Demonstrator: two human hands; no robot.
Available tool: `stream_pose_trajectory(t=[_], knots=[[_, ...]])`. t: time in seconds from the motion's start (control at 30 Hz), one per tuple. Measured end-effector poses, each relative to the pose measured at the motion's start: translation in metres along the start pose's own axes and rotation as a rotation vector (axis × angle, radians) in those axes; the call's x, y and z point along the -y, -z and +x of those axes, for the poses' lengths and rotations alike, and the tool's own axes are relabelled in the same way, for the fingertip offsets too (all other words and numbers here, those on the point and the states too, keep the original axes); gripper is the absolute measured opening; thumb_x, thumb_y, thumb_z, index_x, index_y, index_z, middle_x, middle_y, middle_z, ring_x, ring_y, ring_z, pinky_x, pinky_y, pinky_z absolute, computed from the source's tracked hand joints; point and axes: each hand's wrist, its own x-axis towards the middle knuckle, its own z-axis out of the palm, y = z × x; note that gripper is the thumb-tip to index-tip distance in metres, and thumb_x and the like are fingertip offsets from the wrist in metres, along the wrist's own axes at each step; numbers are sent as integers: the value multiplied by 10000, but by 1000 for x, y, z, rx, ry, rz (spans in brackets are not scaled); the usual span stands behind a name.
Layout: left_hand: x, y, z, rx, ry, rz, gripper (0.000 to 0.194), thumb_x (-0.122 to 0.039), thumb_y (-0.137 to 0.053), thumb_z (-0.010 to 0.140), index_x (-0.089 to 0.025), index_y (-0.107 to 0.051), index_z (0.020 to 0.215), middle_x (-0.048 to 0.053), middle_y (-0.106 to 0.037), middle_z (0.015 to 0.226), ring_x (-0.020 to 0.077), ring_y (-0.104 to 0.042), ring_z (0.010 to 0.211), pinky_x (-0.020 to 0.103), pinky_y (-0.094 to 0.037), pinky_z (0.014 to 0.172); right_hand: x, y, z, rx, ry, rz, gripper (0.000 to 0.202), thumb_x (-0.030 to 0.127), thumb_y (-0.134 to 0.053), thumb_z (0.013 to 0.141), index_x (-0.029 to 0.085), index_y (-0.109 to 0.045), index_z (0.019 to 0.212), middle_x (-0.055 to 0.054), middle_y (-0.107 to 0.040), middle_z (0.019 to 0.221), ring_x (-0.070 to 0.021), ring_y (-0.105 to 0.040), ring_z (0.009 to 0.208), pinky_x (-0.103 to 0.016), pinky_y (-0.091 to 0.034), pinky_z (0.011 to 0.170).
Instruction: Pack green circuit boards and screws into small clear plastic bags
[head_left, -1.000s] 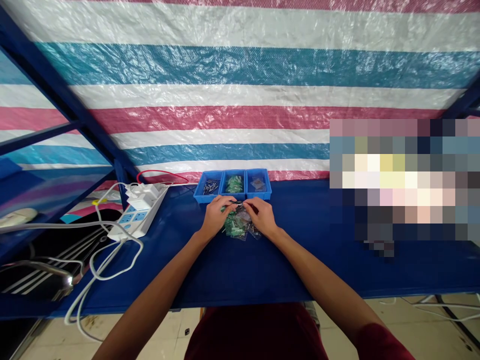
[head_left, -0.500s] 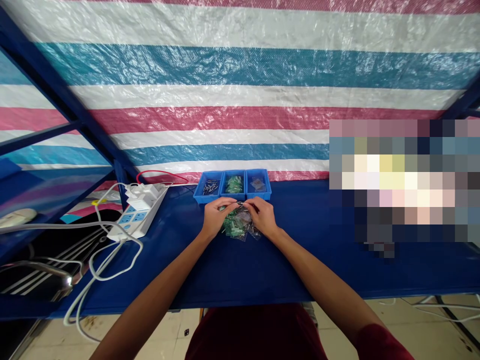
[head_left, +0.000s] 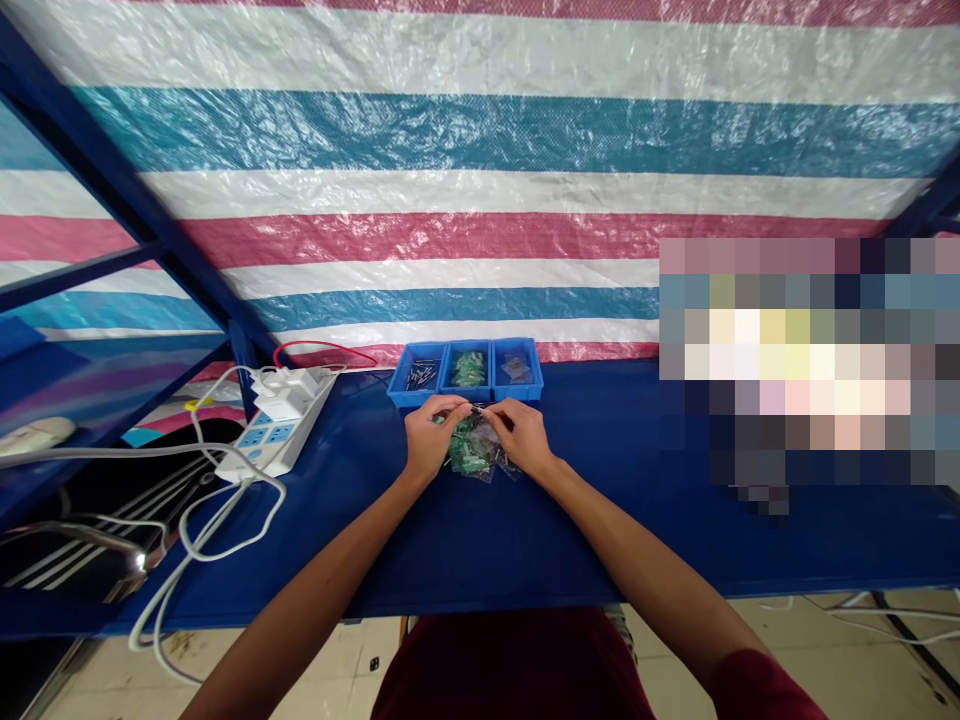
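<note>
Over a heap of small green and clear plastic packets [head_left: 474,452], my left hand [head_left: 431,432] and my right hand [head_left: 521,428] pinch toward each other. Between their fingertips is a small dark, thin piece [head_left: 477,409], too small to name. Just beyond my hands stand three joined blue bins. Dark and silvery pin-like pieces lie in the left bin [head_left: 401,394]. The middle bin [head_left: 466,393] holds green packets, and the right bin [head_left: 531,391] holds small clear packets. My fingers partly cover the heap's far side.
On the left of the blue table [head_left: 480,560] lies a white power strip [head_left: 277,440] with plugged-in adapters. Its white cables [head_left: 187,540] loop over the table edge. A striped plastic sheet [head_left: 465,240] hangs behind. The right side is blurred out by large pixels.
My two hands have shifted very slightly, and the small dark piece between the fingertips has turned a little. The bins and the heap look the same.
</note>
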Motion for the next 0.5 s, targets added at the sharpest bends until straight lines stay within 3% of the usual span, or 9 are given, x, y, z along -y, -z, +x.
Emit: stream_pose_trajectory(t=[0.1,0.23,0.5], knots=[[2,-2,1,15,81,-136,269,-403,-724,685,-157,-696,789,46,-699,796,143,-605,629,265,-502,631,2,-1,-1,-1,12,30,307,383,-459,931,193,-652,785,-32,-647,716,-139,-581,648,-251,-461,650],[3,-4,2,147,145,-236,271,-407,-717,696,-146,-700,765,39,-685,752,103,-532,523,254,-474,559,2,-1,-2,-8,29,44,324,389,-450,935,188,-649,778,-34,-643,714,-139,-579,646,-249,-456,649],[0,3,7,250,49,-143,289,-421,-580,829,-158,-699,848,47,-687,787,137,-590,617,261,-500,635,-4,0,-1,-19,-13,-6,340,380,-433,938,182,-639,755,-23,-637,664,-133,-569,589,-241,-437,607]])
